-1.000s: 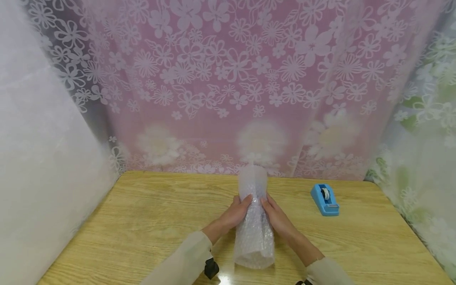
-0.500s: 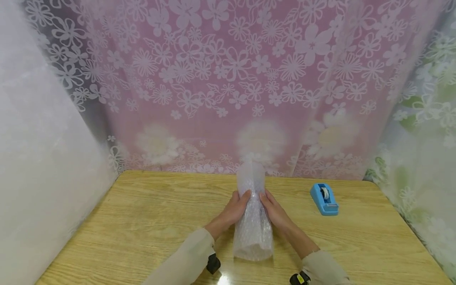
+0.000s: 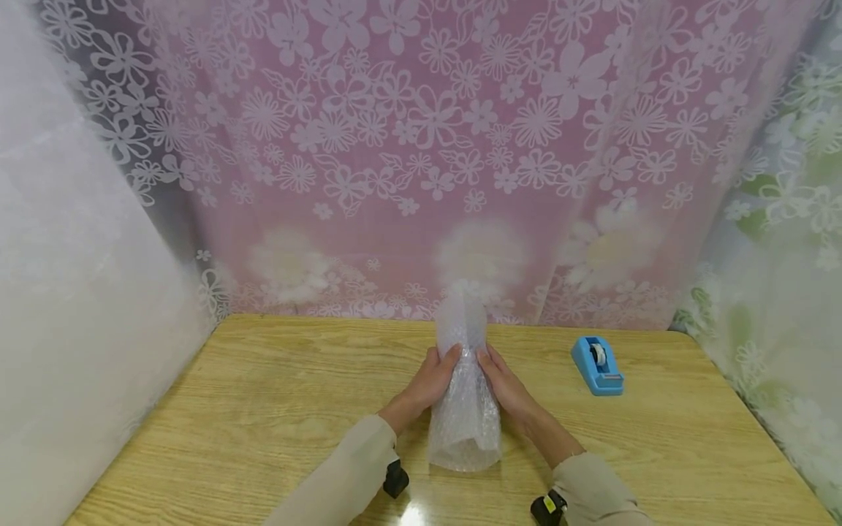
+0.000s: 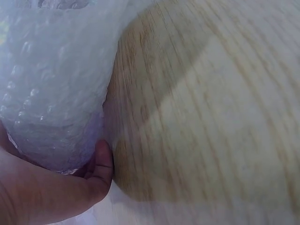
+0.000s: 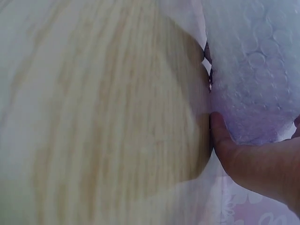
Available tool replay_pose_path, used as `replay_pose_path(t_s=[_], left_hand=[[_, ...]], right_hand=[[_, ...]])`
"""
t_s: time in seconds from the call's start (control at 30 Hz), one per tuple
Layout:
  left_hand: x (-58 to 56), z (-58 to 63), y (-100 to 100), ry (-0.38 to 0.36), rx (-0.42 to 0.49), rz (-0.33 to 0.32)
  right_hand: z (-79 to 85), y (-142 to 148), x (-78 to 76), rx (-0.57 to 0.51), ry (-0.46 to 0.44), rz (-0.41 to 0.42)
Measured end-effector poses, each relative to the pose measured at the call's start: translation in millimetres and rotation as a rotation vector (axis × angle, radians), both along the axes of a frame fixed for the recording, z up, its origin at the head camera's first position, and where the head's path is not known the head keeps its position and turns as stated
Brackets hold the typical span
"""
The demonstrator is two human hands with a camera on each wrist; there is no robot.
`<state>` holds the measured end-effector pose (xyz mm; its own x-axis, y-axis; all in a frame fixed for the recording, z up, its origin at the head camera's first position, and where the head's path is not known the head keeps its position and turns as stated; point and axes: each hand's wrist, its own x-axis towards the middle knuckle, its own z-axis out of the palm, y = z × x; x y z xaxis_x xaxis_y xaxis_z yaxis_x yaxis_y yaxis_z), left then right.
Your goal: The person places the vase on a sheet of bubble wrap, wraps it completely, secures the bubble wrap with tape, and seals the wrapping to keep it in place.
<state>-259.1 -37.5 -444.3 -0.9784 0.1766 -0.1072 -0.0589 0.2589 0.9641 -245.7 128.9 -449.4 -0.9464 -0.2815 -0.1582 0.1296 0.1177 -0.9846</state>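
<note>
A tube-like bundle of clear bubble wrap (image 3: 464,431) lies lengthwise at the middle of the table, its far end at the back edge. The near end looks folded in; what is inside cannot be made out. My left hand (image 3: 426,386) grips its left side, thumb on top. From the right, my right hand (image 3: 511,391) holds it the same way, the thumbs a little apart. In the left wrist view, fingers (image 4: 104,157) curl against the bubble wrap (image 4: 61,89). The right wrist view has a finger (image 5: 220,133) beside the bubble wrap (image 5: 262,61).
A blue tape dispenser (image 3: 597,369) with a roll of tape stands toward the back right of the wooden table (image 3: 276,409). Behind the table hangs a pink flowered curtain (image 3: 395,241). Pale sheets flank both sides.
Both hands have slid slightly away toward the back edge, carrying the bubble wrap bundle along. The grip looks the same. The tape dispenser stays in place.
</note>
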Motion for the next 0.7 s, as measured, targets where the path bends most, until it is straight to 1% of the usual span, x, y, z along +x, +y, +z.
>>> replay_pose_path(t_s=[0.17,0.23,0.3,0.37,0.4,0.53,0.63,0.7], left_hand=[[-0.4,-1.4,1,0.021,-0.004,0.004],[-0.1,-2.0,1,0.028,-0.025,0.011],[0.0,-2.3,1,0.037,-0.055,0.024],[0.5,-2.2,1,0.048,-0.105,0.039],[0.9,-2.0,0,0.052,-0.132,0.047],[0.6,-0.5,-1,0.081,-0.19,0.068],[1.0,2.5,-5,0.074,-0.181,0.081],[1.5,5.1,-8,0.068,-0.177,0.082]], right_hand=[[-3.0,3,-2.0,-0.015,-0.009,0.006],[-3.4,5,-2.1,0.0,-0.018,-0.002],[-3.0,5,-2.1,0.022,-0.025,-0.01],[-2.6,6,-2.6,0.041,-0.024,-0.027],[-2.2,6,-2.5,0.062,-0.019,-0.037],[0.0,9,-3.2,0.082,0.012,-0.062],[2.4,15,-3.1,0.106,0.041,-0.064],[4.4,20,-2.7,0.148,0.052,-0.064]])
